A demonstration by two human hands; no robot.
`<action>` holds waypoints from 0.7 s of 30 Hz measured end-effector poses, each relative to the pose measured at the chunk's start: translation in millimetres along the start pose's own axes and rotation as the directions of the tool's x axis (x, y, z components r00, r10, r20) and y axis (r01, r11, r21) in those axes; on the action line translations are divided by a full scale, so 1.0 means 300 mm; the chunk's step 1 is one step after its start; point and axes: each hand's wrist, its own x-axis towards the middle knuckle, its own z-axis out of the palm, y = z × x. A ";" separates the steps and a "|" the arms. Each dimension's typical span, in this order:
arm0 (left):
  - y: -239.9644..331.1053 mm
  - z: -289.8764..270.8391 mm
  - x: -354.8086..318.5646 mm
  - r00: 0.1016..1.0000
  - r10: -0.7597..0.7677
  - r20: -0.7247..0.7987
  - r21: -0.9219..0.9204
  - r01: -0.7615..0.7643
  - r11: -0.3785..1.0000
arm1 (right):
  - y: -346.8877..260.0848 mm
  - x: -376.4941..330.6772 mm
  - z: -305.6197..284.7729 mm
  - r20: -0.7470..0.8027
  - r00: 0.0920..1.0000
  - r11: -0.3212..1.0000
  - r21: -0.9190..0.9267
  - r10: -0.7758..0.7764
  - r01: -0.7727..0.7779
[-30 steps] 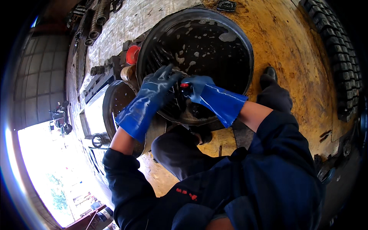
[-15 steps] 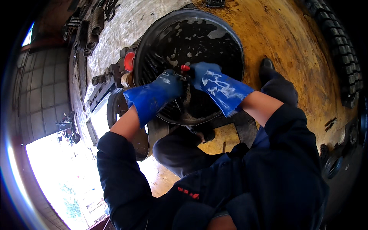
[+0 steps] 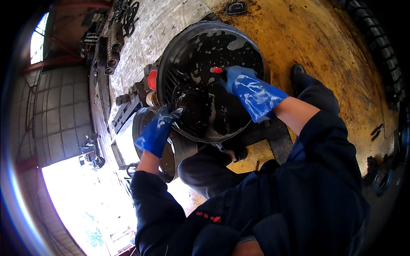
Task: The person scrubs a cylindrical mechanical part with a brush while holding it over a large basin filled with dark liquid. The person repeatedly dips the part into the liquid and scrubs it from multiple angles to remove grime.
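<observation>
A wide black tub [image 3: 252,123] of dark, foam-flecked liquid stands before me. My left hand [image 3: 164,121], in a long blue rubber glove, is at its near-left rim. Its fingers are closed on the edge of a dark, wet round part [image 3: 190,106], whose exact kind I cannot make out. Over the right side of the liquid, my right hand [image 3: 239,77], gloved the same way, is closed round a tool with a red end [image 3: 217,70]. The glove hides most of that tool. Several dark ribbed pieces [image 3: 175,79] lie along the tub's left inner side.
Left of the tub are a red funnel-like piece [image 3: 152,80] and a second round dark container [image 3: 143,121]. Coil springs [image 3: 114,42] lie at the far left. A rubber track [image 3: 376,38] runs along the right, beyond the stained yellow floor [image 3: 307,38].
My left hand has moved away from the right hand, left to the rim, and the dark round part now shows. The right hand with the red-ended tool has shifted slightly right.
</observation>
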 end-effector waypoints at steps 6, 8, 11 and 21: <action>0.019 0.247 -0.080 0.944 -0.220 -0.245 -0.498 0.072 0.864 | 0.063 0.041 0.139 0.083 0.996 0.995 0.101 -0.028 0.019; -0.186 0.402 -0.031 0.938 -0.213 -0.272 -0.560 0.026 0.828 | 0.053 0.010 0.105 0.155 0.988 0.999 -0.030 0.022 -0.017; -0.094 0.406 0.022 0.914 -0.402 -0.045 -0.979 0.040 0.200 | 0.076 0.017 0.122 0.213 0.977 0.991 -0.130 0.009 0.019; 0.003 0.042 0.561 0.925 -0.235 -0.300 -0.932 -0.231 0.280 | 0.071 -0.100 0.123 0.268 0.963 0.971 -0.234 0.009 0.056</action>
